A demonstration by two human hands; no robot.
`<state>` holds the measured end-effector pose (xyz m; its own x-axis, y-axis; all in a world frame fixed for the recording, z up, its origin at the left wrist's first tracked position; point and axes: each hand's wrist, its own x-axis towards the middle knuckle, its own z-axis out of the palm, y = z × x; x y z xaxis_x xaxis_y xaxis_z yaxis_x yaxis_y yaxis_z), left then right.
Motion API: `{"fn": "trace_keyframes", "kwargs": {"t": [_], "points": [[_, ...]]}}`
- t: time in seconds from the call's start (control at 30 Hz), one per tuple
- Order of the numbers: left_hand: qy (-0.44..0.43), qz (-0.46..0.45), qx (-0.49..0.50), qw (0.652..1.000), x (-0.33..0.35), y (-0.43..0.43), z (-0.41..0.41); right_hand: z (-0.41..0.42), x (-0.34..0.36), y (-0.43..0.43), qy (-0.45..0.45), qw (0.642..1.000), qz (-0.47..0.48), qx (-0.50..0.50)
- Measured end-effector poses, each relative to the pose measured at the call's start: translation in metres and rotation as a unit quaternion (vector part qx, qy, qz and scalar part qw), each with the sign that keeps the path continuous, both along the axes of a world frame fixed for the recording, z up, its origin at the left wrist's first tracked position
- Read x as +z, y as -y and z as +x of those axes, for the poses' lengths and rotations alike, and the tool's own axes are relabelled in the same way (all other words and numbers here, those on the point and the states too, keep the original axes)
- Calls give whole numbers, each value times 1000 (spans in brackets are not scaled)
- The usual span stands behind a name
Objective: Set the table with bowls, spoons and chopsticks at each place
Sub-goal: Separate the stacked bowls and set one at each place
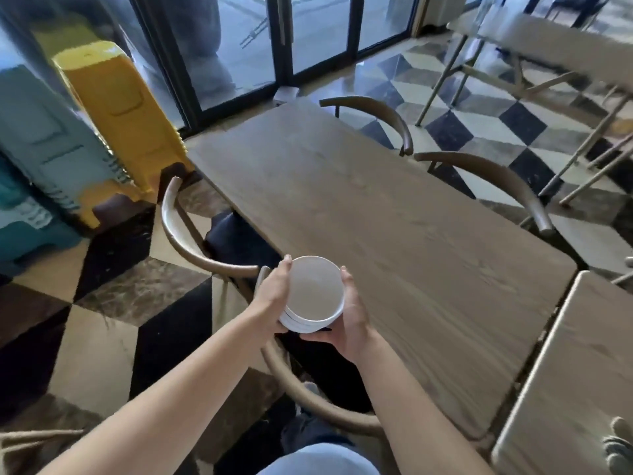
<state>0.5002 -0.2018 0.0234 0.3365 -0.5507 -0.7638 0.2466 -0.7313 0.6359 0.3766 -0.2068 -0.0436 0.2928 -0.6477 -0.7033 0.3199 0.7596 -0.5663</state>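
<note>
A nested stack of white bowls (314,291) sits between both hands, low in the view at about 6 o'clock, over the long left edge of the tabletop (359,207). The top bowl is empty, and the rims of the ones under it show at the stack's near side. The left hand (272,296) grips the stack's 9 o'clock side, fingers curled against its wall and thumb up by the rim. The right hand (351,323) cups it from 4 o'clock, palm under the base and thumb along the rim. I cannot tell whether the stack touches the wood.

The tabletop is grey-brown and grained, running away from the bowls toward 12 o'clock. A second table (565,389) butts against its near end at 4 o'clock, with a blurred object (620,443) on its near corner.

Curved-back chairs stand around:
- a near chair (308,395) under the forearms
- a left chair (178,228) at 10 o'clock, with a dark seat
- two far chairs (496,176) at 1 and 2 o'clock

The floor (102,320) is glossy stone in black, tan and brown diamonds. Glass doors (239,46) with dark frames close the room at 12 o'clock. A yellow plastic stack (120,108) and teal ones (34,149) stand at 10 o'clock. Another table (565,46) stands at 2 o'clock.
</note>
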Motion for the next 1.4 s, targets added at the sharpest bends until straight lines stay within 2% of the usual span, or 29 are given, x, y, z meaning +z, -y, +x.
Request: {"fn": "trace_keyframes", "kwargs": {"t": [0.2,0.43,0.73,0.83,1.0,1.2,1.4], "points": [[-1,18,-111,994,-6,78,-16,-15,-6,56,-23,993,29,-109],[-20,74,-213,974,-35,125,-19,-14,-19,68,-39,976,73,-200],[-45,100,-348,931,-64,222,37,55,-20,127,-83,938,113,-316],[-71,106,-359,925,-64,257,61,87,-15,156,-88,927,113,-346],[-54,83,-397,913,-59,298,79,116,-6,193,-109,910,120,-382],[-64,63,-403,911,-76,352,60,95,-16,252,-145,904,110,-386],[-79,31,-365,927,-118,426,33,63,-61,335,-179,912,76,-360]]}}
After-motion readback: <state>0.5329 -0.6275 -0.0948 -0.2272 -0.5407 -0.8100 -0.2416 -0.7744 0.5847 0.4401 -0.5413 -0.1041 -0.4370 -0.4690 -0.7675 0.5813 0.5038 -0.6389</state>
